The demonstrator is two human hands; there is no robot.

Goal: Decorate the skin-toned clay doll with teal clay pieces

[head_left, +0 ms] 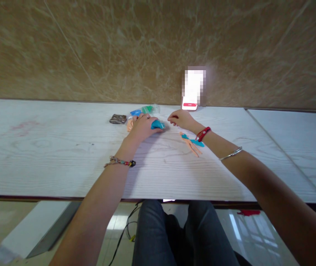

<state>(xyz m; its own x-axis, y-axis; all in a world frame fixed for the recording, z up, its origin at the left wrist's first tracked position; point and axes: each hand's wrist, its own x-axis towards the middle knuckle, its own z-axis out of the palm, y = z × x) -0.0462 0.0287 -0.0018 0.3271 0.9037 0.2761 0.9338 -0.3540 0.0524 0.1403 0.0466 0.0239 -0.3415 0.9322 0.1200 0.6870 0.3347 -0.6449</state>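
Observation:
My left hand (143,127) is closed around a clear packet of blue modelling clay (157,125), near the back of the table. Just right of it, my right hand (181,119) has its fingers curled together in a pinch; whatever they hold, if anything, is hidden. Below the right hand lies a flat clay figure (189,141) in peach and blue, with long thin peach strips and a blue piece spreading toward the right wrist. Behind and beside the left hand are packets of peach clay (129,125), blue clay (136,112) and green clay (147,109), partly covered by the fingers.
A brown clay packet (118,119) lies left of the others. A lit phone (189,105) leans upright against the marbled wall (136,48). The white wood-grain table (50,159) has a seam at right. Under its front edge are my knees, a black cable (123,229) and a white panel (36,229).

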